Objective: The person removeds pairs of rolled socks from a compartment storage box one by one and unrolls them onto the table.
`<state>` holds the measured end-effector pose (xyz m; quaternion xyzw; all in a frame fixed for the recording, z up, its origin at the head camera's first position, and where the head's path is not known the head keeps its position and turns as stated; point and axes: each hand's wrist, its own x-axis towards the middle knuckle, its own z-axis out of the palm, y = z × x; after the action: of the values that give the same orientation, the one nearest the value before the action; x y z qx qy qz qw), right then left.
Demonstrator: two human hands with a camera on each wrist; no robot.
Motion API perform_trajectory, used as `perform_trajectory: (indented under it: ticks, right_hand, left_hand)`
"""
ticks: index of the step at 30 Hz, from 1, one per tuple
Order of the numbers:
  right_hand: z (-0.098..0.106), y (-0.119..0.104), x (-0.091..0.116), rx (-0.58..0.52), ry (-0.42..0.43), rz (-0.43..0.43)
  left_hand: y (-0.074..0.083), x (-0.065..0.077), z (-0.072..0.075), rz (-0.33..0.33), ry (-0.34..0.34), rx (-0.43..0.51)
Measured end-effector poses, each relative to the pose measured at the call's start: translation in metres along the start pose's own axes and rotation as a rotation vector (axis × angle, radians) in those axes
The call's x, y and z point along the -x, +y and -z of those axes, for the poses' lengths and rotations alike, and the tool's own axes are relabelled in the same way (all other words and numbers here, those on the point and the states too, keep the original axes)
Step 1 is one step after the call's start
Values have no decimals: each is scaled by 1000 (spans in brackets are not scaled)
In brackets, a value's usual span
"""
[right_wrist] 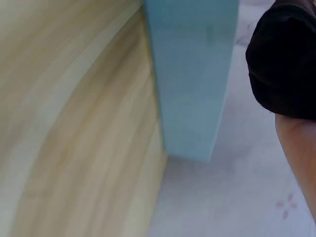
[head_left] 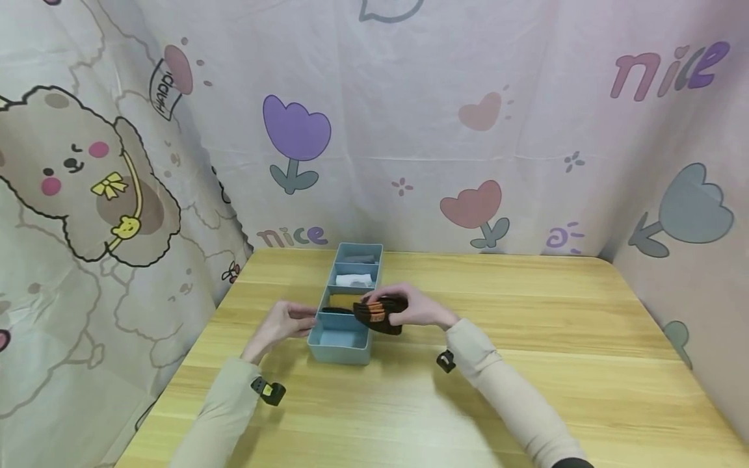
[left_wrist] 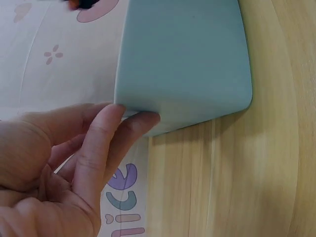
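Note:
A long light-blue storage box (head_left: 341, 355) with several compartments stands on the table. At its left side, my left hand (head_left: 282, 327) pinches the rim; in the left wrist view the fingertips (left_wrist: 140, 122) are right at the box edge. Over the box's right edge, my right hand (head_left: 414, 305) holds a folded black sock (head_left: 383, 330) with orange stripes. In the right wrist view the black sock (right_wrist: 284, 64) hides most of the fingers. The compartment beside it contains a yellow folded cloth (head_left: 345, 300) and a black piece (head_left: 337, 311). The nearest compartment shows its bare floor.
Farther back in the box lie a white folded cloth (head_left: 354, 280) and a grey one (head_left: 359, 259). The wooden table (head_left: 526, 364) extends to both sides. A printed curtain (head_left: 404, 123) hangs behind the table and along its sides.

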<state>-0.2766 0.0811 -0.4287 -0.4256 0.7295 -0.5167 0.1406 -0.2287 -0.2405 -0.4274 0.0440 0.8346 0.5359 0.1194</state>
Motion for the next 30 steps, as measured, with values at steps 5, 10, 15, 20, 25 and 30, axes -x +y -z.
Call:
perform_trajectory:
  ticks: [5, 10, 15, 20, 25, 30]
  right_hand:
    - [14, 21, 27, 19, 67, -90]
    - [25, 36, 53, -39, 102, -156]
    - [32, 43, 70, -75, 128, -219]
    - [40, 48, 84, -40, 127, -269]
    - [48, 53, 95, -8, 122, -280]
    - [51, 57, 103, 33, 130, -314]
  left_hand:
    - [2, 1, 0, -27, 32, -69]
    - [14, 3, -22, -164, 229, -373]
    - [41, 2, -74, -379, 363, -483]
    - [59, -3, -130, -462, 222, -360]
    - [61, -16, -171, -388, 70, -290]
    - [57, -33, -197, -353, 20, -300]
